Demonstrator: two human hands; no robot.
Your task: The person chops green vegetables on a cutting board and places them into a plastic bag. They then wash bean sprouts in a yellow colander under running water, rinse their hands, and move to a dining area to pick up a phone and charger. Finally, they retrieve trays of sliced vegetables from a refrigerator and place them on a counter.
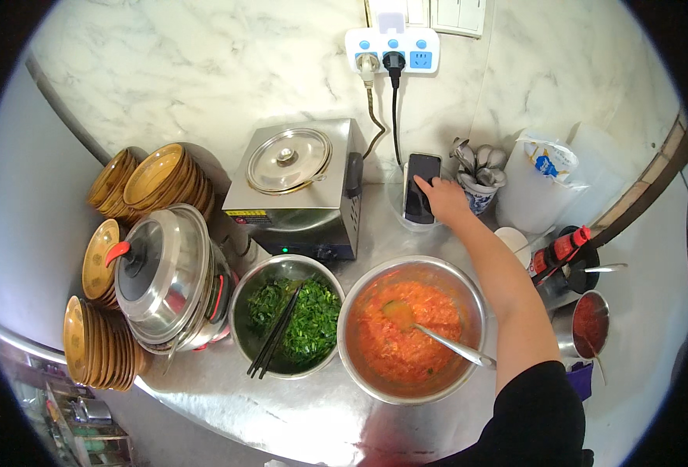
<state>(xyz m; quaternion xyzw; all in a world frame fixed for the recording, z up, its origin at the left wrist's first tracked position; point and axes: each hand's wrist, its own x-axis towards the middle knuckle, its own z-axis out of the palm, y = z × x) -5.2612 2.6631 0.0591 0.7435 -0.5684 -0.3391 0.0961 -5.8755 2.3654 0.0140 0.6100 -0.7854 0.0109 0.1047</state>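
Observation:
My right hand [446,200] reaches across the counter, its index finger touching the dark screen of a smartphone [421,201]. The phone leans on a clear round container [399,216] by the wall, and a black cable runs down behind it. My left hand is out of view. Nearer to me stands a steel bowl of orange-red sauce or stew [379,344] with a metal ladle [457,346] resting in it. Left of it, a smaller steel bowl holds chopped green leaves [314,318] with black chopsticks [276,333] laid across. Just right of the hand, spoons fill a blue-and-white pot [477,195].
Behind the greens sits a steel electric warmer [297,204] with a lidded pot. A lidded steel pot [163,274] and stacked brown bowls [157,175] crowd the left. On the right are a plastic bag [533,192], a red-capped bottle [560,251] and a red sauce container [589,324].

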